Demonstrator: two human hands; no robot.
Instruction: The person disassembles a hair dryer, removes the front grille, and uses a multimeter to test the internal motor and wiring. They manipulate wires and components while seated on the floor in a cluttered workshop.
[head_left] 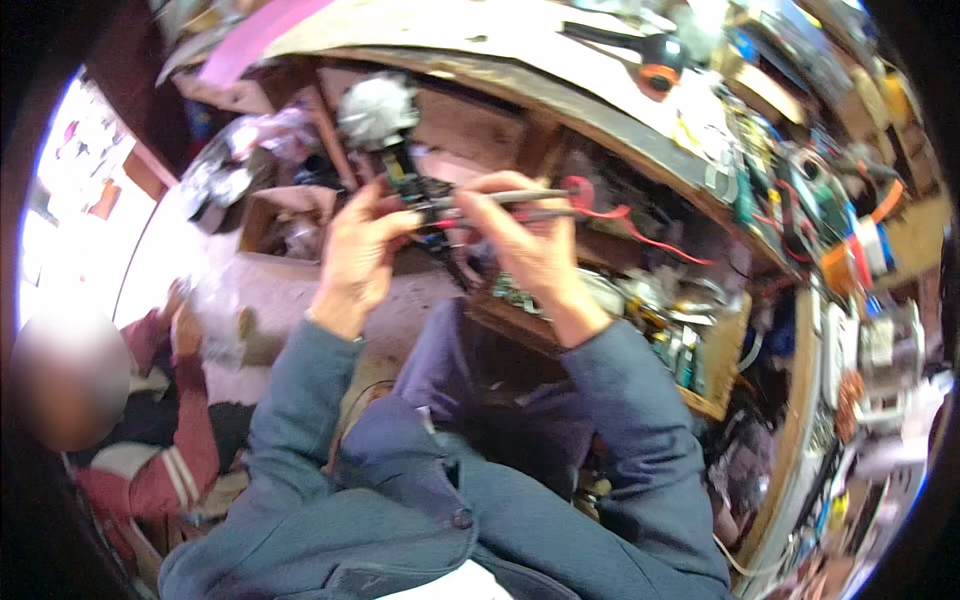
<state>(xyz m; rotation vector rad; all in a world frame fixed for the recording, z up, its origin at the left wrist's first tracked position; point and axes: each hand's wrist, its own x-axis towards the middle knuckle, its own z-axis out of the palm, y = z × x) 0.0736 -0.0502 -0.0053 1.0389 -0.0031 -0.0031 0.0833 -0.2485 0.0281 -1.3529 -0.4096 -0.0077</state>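
My left hand [362, 245] is closed around a dark, narrow device [432, 195] that looks like an open circuit assembly, held above my lap. A shiny silver rounded piece [378, 110] sits at its far end; I cannot tell if the two are joined. My right hand [520, 235] grips slim pen-like probes [535, 197], one pale and one darker, with their tips against or very near the device. A red wire [650, 232] trails off to the right from beside them. Blur hides the exact contact point.
A cluttered workbench [470, 70] curves across the front, bearing a black-and-orange tool [660, 65]. Under it stand a cardboard box [285, 225] and a wooden tray of small parts [715, 365]. Another person's arm [190, 430] is at the left. Tools crowd the right.
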